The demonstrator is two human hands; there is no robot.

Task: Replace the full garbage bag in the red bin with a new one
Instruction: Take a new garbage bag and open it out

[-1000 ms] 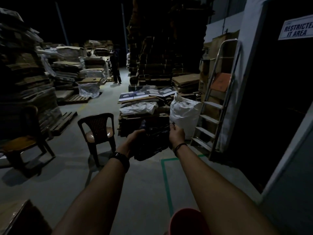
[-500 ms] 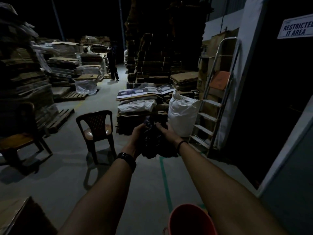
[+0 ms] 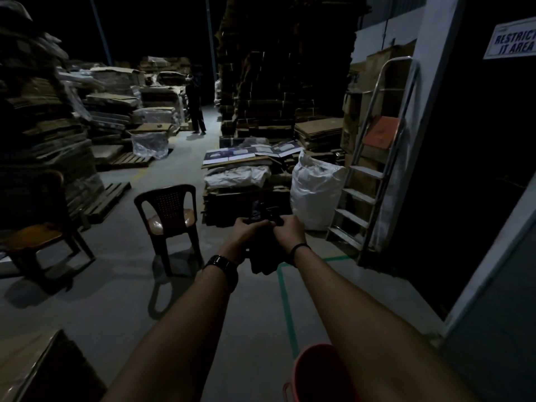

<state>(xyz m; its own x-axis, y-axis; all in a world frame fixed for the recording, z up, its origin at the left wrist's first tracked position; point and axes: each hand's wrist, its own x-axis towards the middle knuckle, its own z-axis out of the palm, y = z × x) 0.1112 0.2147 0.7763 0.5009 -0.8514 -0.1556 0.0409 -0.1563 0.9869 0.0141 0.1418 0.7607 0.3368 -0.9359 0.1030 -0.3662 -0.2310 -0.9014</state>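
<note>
A crumpled black garbage bag hangs in front of me at arm's length, gathered into a bunch. My left hand and my right hand are both shut on its top, close together and nearly touching. The red bin stands on the floor at the bottom edge, under my right forearm; only part of its rim and wall shows, and its inside is hidden.
A brown plastic chair stands left of my hands. Behind them lie stacked flattened cartons and a full white sack. A metal stepladder leans at the right by a dark doorway. A person stands far down the aisle.
My hands have come together, bunching the black bag from a spread shape into a tight gather. The view has dipped, so more of the red bin shows.
</note>
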